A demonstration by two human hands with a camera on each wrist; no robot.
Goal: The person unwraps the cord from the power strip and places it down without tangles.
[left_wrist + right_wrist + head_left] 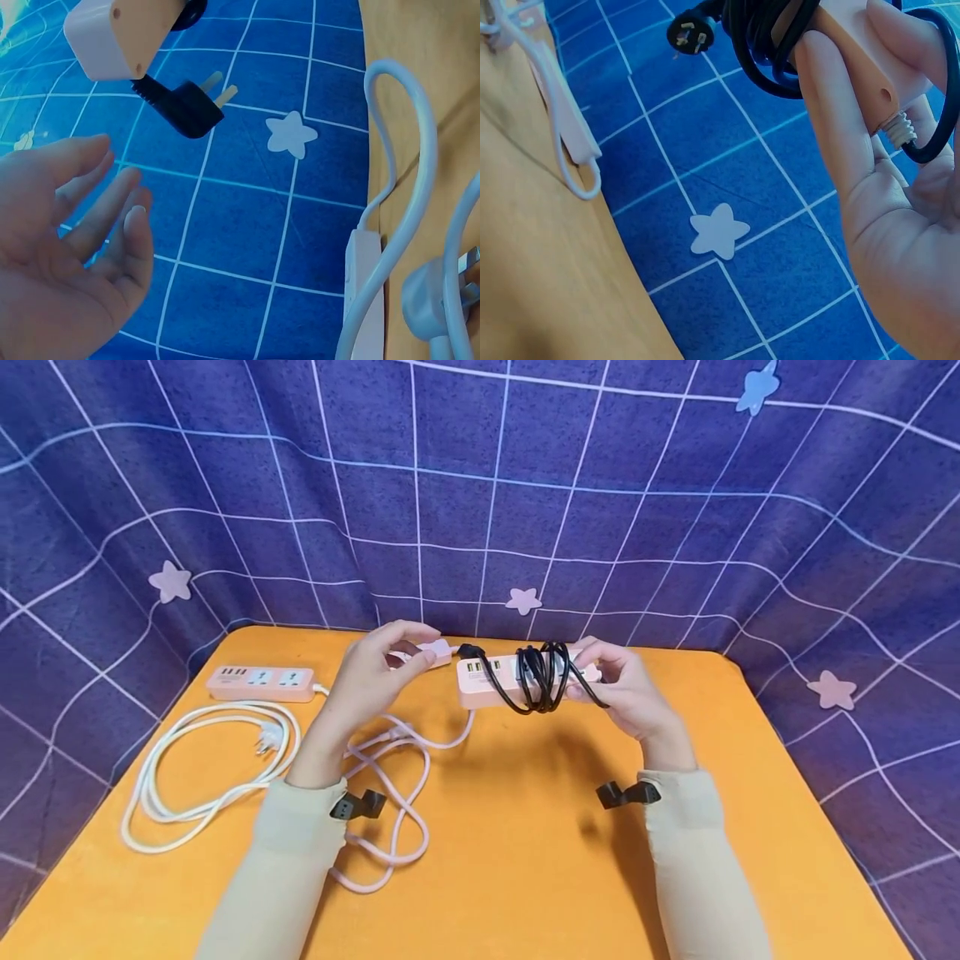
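Note:
My right hand [630,689] holds one end of a pink-and-white power strip [480,691] up above the table. A black cord [551,677] is wound several times round the strip's middle. Its black plug [187,111] hangs free past the far end of the strip, prongs bare in the left wrist view. My left hand [375,668] hovers left of that plug, fingers loosely bent and apart from it; nothing lies in its palm in the left wrist view. Behind the left hand, partly hidden, lies another pink-and-white power strip [437,653] on the table.
A third power strip [261,685] lies at the table's left with its coiled white cord [161,810] and plug [270,737]. A loose pinkish cord [408,806] loops across the table beside my left forearm. Behind the orange table [525,860] hangs a blue grid-patterned curtain [465,510].

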